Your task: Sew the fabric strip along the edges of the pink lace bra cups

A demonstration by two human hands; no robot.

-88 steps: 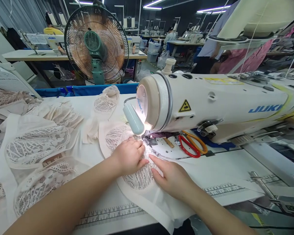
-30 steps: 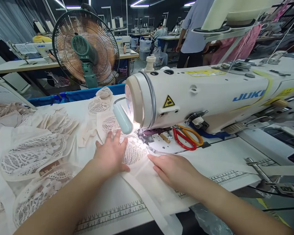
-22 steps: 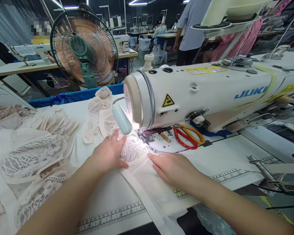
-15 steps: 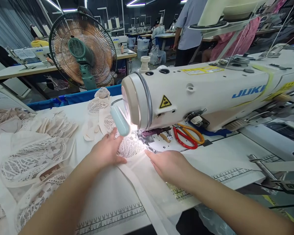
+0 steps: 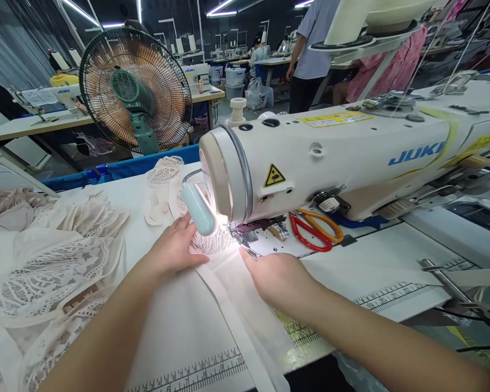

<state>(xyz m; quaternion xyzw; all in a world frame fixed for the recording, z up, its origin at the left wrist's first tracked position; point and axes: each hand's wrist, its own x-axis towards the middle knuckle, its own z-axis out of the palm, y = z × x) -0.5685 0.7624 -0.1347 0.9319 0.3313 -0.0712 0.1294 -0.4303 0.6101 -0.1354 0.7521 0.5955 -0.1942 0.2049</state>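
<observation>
A cream lace piece (image 5: pixel 213 244) lies under the lit needle area of a white JUKI sewing machine (image 5: pixel 330 158). My left hand (image 5: pixel 173 247) presses flat on the lace, just left of the needle. My right hand (image 5: pixel 275 276) lies flat on the plain white fabric (image 5: pixel 245 305) that trails toward the table's front edge, its fingertips close to the presser foot (image 5: pixel 243 242). Neither hand grips anything; both rest on the cloth with fingers spread.
Red and orange scissors (image 5: pixel 316 231) lie on the machine bed behind my right hand. A heap of lace pieces (image 5: pixel 53 267) fills the table's left side. A standing fan (image 5: pixel 134 90) is behind the table. People work at far benches.
Both hands have slid away from me toward the needle with the lace. The lace has fed further back under the machine head, and more plain fabric now trails in front.
</observation>
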